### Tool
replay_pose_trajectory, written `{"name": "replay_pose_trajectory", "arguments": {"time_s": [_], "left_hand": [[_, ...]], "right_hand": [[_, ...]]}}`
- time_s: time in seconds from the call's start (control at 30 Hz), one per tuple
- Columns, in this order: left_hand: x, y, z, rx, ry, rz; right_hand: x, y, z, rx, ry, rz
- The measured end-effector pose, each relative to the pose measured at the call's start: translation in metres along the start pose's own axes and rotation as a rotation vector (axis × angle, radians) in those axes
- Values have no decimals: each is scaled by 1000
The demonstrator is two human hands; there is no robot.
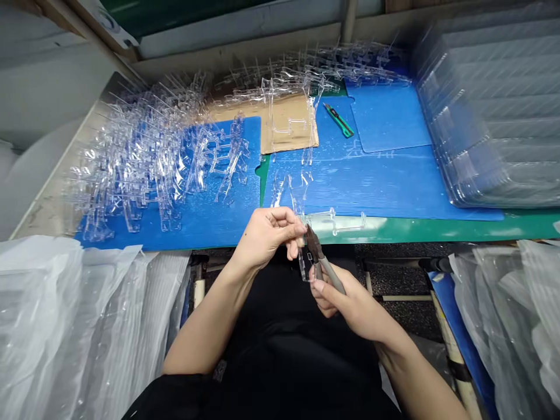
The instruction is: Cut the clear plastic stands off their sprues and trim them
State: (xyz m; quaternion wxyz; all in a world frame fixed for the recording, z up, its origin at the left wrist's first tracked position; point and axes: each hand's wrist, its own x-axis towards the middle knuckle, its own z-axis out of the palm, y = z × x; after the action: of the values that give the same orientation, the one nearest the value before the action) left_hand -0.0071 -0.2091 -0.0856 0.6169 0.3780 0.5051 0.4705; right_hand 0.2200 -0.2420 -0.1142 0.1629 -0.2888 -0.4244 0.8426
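Note:
Close to the bench's front edge, my left hand (275, 233) pinches a clear plastic molded part (335, 220) with a thin branching frame. In my right hand (339, 294) is a pair of cutting pliers (326, 265) with grey handles. Their dark jaws meet the clear part just right of my left fingertips; whether they are fully closed is too small to tell. A length of the clear plastic hangs down between both hands, beside the pliers. More clear pieces (301, 186) lie on the blue sheet just beyond my left hand.
Clear molded parts (149, 157) are heaped at the left, with another row (306, 73) along the back. A green utility knife (339, 121) lies near a cardboard piece (289, 140). Stacked clear trays (494, 116) stand at the right. White plastic bags (87, 326) hang on both sides.

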Motion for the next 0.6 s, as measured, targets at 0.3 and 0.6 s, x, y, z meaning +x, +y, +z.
{"name": "replay_pose_trajectory", "arguments": {"time_s": [0.3, 0.6], "left_hand": [[85, 25, 8, 285, 46, -231], [90, 34, 4, 752, -22, -284]], "right_hand": [[44, -22, -25, 601, -39, -3], [26, -1, -25, 780, -13, -21]]}}
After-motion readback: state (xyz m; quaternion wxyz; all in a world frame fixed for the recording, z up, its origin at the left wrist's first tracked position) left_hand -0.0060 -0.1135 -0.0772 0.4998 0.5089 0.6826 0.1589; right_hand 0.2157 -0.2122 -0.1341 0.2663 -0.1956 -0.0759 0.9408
